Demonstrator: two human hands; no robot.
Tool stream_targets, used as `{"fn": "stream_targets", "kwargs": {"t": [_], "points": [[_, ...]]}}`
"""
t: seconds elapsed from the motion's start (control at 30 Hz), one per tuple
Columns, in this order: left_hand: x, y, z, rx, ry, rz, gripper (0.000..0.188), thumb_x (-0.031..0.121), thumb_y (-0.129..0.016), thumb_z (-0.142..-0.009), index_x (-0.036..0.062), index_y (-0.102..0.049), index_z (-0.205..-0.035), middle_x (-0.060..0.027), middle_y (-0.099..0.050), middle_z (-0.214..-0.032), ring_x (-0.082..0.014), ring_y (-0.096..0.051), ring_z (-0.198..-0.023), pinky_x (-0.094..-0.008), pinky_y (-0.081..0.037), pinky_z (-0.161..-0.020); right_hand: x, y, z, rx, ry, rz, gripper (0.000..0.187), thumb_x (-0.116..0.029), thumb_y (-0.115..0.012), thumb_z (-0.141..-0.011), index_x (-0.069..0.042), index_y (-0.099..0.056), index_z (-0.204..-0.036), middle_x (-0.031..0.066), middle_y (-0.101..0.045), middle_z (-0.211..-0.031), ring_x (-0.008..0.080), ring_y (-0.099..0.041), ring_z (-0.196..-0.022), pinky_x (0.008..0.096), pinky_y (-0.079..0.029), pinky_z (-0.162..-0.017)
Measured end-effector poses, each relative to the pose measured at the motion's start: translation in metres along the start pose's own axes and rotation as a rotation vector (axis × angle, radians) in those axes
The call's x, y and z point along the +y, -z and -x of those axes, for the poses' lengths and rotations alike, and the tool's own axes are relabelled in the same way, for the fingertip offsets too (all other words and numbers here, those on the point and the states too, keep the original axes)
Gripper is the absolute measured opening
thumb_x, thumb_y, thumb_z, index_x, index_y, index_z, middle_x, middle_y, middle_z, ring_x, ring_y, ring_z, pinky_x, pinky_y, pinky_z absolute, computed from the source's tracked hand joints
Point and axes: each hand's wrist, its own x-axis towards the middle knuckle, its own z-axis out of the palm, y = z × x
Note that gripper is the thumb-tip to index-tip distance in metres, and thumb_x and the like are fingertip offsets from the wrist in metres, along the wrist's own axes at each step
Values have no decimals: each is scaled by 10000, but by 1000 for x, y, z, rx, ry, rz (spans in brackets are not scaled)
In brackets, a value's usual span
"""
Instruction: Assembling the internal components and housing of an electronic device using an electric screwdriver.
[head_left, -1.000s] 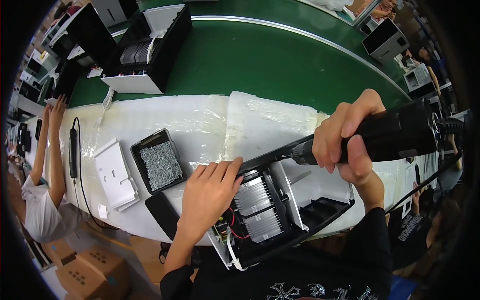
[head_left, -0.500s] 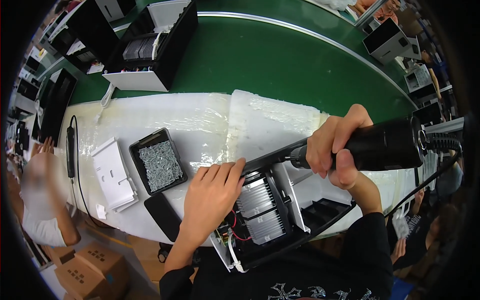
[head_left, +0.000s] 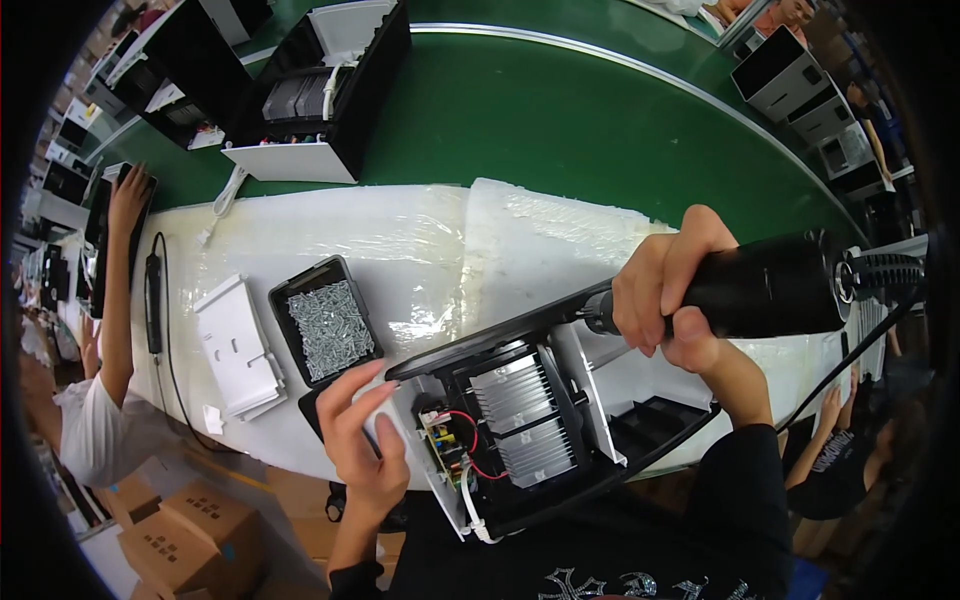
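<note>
My right hand is wrapped round a black electric screwdriver, its nose lying over the far rim of an opened appliance housing. In that black housing sit silver finned heat sinks, a small circuit board with red wires, and a white divider panel. My left hand is off the housing, beside its left end, fingers apart and partly curled; nothing shows between them. Just beyond that hand stands a black tray filled with small silver screws.
White bent panels lie left of the tray. Further left rests a black corded tool. Another open housing stands on the green bench. A co-worker's arm reaches across at far left. Cardboard boxes sit below.
My left hand has let go of the housing's far rim and moved left and nearer me, its fingers spreading. The right hand and screwdriver have barely moved. The co-worker's arm has reached further forward.
</note>
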Motion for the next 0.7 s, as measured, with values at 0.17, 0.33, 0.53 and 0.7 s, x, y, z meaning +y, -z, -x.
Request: {"fn": "stream_targets", "kwargs": {"t": [0.17,0.33,0.53,0.7], "points": [[19,20,47,-291,538,260,540,64,-482,-899,-16,-355,-1418,-188,-378,-1411,-289,-484,-1219,-374,-478,-960,1,-1,-4,-41,24,-52,377,-271,-725,-877,-61,-414,-909,29,-486,-552,115,-459,-408,241,-415,-378],[44,15,43,-463,588,342,850,78,-587,-890,10,-52,-1547,-251,-282,-1526,-289,-411,-1350,-404,-411,-1041,-6,5,-4,36,134,107,302,-237,-615,-923,-38,-389,-932,49,-430,-528,126,-420,-368,253,-392,-360],[-28,-32,-18,-559,180,409,873,-28,-519,-841,76,-42,-1564,-202,-294,-1544,-320,-389,-1373,-415,-449,-988,-29,40,-17,262,218,361,162,-125,-566,-902,-4,-478,-964,72,-462,-546,132,-430,-377,259,-402,-385],[-59,-88,-122,-706,-71,217,879,-60,-532,-734,40,-184,-1536,-233,-484,-1416,-307,-476,-1321,-362,-440,-1006,-95,59,-14,373,434,457,213,-207,-577,-937,-18,-531,-1023,110,-596,-820,115,-478,-437,240,-393,-399]]}}
